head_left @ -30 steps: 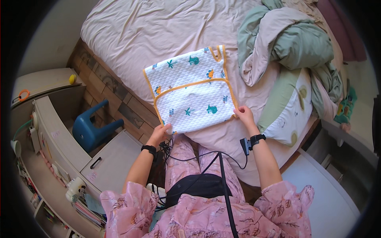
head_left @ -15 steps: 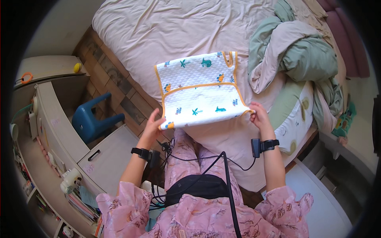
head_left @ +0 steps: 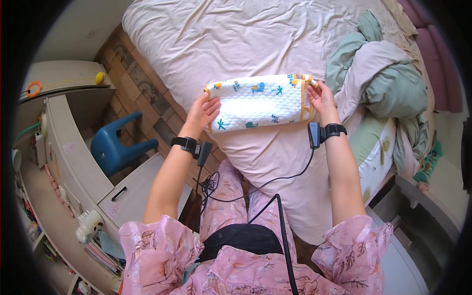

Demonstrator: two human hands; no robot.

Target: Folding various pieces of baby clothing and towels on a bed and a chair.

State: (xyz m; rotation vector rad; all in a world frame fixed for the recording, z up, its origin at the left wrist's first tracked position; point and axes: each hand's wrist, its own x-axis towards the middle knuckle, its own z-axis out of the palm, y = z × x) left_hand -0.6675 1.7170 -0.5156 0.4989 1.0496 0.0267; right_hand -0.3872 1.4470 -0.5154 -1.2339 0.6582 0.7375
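Observation:
A white quilted cloth point(head_left: 260, 105) with yellow-orange binding and small dinosaur and palm prints lies folded into a long rectangle on the bed's near part. At its left end rests my left hand point(head_left: 203, 113), fingers stretched out over the cloth and thumb near the upper corner. My right hand point(head_left: 322, 100) is at the other end, its fingers curled on the bound edge by the upper right corner. A narrow strap-like piece sticks out there. The underside of the cloth is hidden.
The bed point(head_left: 206, 44) has a rumpled pale sheet, with a green and beige quilt point(head_left: 388, 78) heaped at its right. A blue stool point(head_left: 115, 145) stands on the wooden floor beside a desk and shelves at left. Black cables point(head_left: 250, 191) hang between my wrists.
The cloth's near edge has been folded away from me, making it a narrower band. Both hands have moved farther forward, and the left hand now lies on the cloth's end.

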